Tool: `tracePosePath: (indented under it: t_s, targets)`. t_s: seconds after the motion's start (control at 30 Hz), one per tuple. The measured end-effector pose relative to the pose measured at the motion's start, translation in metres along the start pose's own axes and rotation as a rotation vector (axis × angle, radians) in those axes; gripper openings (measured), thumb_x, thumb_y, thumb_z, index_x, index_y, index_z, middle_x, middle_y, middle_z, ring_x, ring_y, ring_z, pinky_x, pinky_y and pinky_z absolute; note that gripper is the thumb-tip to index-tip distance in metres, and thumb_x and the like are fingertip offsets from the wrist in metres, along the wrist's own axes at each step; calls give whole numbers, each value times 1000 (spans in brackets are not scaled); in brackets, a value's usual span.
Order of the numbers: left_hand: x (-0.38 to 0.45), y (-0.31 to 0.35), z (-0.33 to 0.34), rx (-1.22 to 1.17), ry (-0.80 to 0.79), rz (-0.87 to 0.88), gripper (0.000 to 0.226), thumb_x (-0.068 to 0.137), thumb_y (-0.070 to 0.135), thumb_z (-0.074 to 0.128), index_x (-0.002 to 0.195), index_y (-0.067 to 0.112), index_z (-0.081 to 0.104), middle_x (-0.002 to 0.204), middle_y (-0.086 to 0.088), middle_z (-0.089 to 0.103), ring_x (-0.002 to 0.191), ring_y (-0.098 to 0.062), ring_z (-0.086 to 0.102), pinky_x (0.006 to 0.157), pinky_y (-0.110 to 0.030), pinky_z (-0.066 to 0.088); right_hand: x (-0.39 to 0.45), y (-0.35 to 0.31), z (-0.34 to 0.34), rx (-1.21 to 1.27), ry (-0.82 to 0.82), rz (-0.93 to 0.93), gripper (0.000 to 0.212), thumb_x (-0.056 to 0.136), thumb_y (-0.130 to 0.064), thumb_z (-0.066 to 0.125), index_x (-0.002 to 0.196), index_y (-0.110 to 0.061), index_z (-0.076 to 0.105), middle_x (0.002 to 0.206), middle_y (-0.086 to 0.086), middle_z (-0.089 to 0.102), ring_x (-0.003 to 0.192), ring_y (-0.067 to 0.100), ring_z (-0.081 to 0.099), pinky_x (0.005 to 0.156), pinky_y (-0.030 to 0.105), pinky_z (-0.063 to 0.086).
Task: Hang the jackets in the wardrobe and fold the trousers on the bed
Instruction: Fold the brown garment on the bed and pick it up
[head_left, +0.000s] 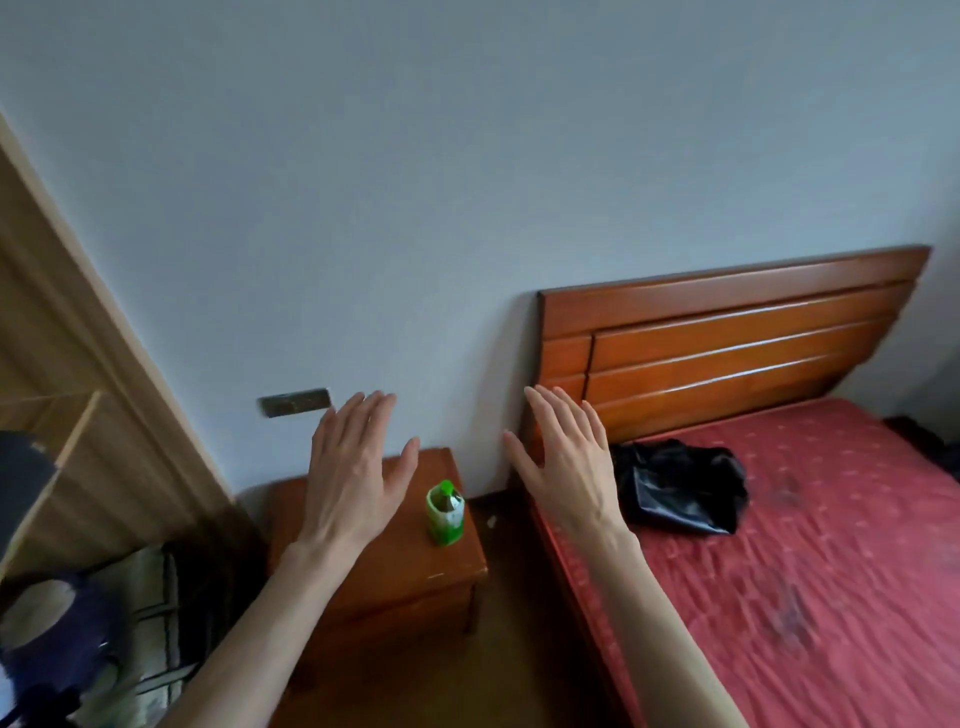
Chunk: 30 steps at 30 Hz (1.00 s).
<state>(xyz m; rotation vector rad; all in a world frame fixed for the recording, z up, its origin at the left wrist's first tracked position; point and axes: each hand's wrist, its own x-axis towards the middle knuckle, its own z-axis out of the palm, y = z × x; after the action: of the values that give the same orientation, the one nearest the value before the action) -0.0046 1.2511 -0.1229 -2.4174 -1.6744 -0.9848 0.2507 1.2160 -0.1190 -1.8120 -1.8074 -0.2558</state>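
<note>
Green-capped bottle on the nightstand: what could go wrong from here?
1. The left hand hovers open beside the green-capped plastic bottle on the wooden nightstand; a sweep could topple it.
2. The crumpled black garment sits on the red mattress near the edge below the right hand; it might slip off.

Parts cut off or blurred

The wardrobe (62, 364) and the bed (831, 571) are cut by the edges; the dark clothing (47, 649) at bottom left is blurred.
</note>
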Motion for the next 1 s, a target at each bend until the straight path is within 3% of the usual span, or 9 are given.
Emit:
tracePosePath:
  t_s: [0.33, 0.57, 0.8, 1.0]
  targets:
    - [-11, 184, 57, -133, -152, 262, 64, 103, 55, 40, 149, 12, 50, 149, -8, 56, 142, -28, 47, 118, -51, 38, -109, 151, -115, -123, 78, 266, 65, 103, -62, 42, 154, -22, 45, 157, -4, 49, 153, 16, 32, 128, 43, 18]
    - [-41, 321, 96, -238, -227, 425, 68, 104, 61, 34, 154, 15, 45, 157, -6, 48, 152, -24, 35, 123, -52, 30, -205, 238, -197, -249, 130, 477, 67, 103, -63, 41, 158, -24, 39, 162, -6, 42, 156, 15, 27, 129, 45, 17]
    - [-57, 447, 126, -422, -309, 674, 68, 104, 62, 36, 151, 15, 50, 156, -6, 50, 152, -22, 34, 126, -50, 24, -288, 281, -268, -381, 194, 734, 68, 103, -65, 37, 158, -24, 38, 162, -5, 42, 156, 15, 27, 129, 46, 17]
    - [-71, 531, 146, -547, -371, 919, 66, 104, 58, 37, 151, 14, 50, 156, -7, 50, 152, -25, 36, 125, -54, 26, -352, 275, -314, -517, 296, 981, 68, 103, -65, 35, 159, -27, 36, 162, -6, 41, 156, 15, 25, 129, 44, 16]
